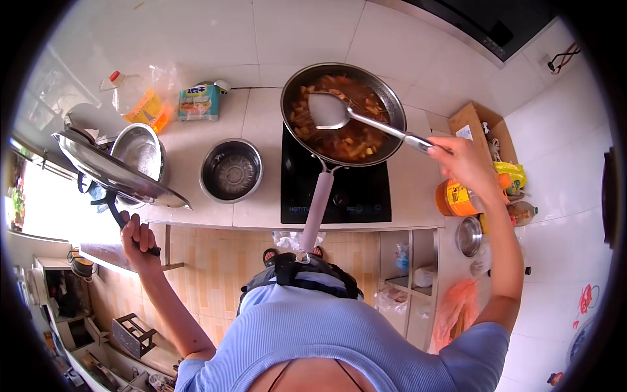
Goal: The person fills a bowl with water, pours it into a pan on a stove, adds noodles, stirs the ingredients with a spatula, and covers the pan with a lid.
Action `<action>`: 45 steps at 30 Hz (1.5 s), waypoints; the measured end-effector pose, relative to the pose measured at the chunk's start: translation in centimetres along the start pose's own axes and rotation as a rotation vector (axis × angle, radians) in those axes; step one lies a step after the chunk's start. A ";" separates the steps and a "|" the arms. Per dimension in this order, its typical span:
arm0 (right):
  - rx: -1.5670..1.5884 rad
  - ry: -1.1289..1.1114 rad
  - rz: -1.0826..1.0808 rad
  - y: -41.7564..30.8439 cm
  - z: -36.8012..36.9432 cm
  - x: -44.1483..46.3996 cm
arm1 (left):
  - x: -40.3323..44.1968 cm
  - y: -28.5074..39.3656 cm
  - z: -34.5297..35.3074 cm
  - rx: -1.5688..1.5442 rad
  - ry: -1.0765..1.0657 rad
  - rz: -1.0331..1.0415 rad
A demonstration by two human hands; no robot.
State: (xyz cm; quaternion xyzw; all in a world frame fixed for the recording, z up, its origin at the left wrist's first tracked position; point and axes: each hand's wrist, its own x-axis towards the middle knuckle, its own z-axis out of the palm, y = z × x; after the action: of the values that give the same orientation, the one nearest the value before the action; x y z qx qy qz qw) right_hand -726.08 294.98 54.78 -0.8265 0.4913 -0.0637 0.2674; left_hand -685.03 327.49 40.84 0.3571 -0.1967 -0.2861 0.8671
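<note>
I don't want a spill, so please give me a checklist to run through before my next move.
1. Right hand gripping the spatula: ok.
2. Spatula head over the pan: ok.
3. Left hand holding the lid by its black handle: ok.
4. Lid apart from the pan: ok.
5. Pan handle kept inside the edge of the counter: not ok, it juts past.
6. Cooktop heat off: cannot tell.

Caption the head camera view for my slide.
Right hand holding a spatula over a filled pan, left hand holding a lid by its handle.
</note>
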 end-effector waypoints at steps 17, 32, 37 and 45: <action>-0.726 0.365 -0.345 6.1 4.6 2.4 | -0.2 0.4 0.0 0.017 0.029 0.013; -0.687 0.555 -0.503 5.1 5.4 8.1 | 0.2 0.4 2.2 0.023 0.028 0.029; -0.814 0.538 -0.804 7.1 4.9 7.7 | -0.1 0.6 1.4 0.063 0.022 0.042; -0.834 0.434 -0.720 6.7 0.1 2.9 | -0.7 1.0 -0.1 0.048 0.046 0.037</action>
State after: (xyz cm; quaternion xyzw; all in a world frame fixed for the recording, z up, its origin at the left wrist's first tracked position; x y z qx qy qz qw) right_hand -729.78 290.02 50.88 -0.9446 0.2069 -0.1195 -0.2251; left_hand -685.17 328.61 41.38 0.3806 -0.1901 -0.2567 0.8678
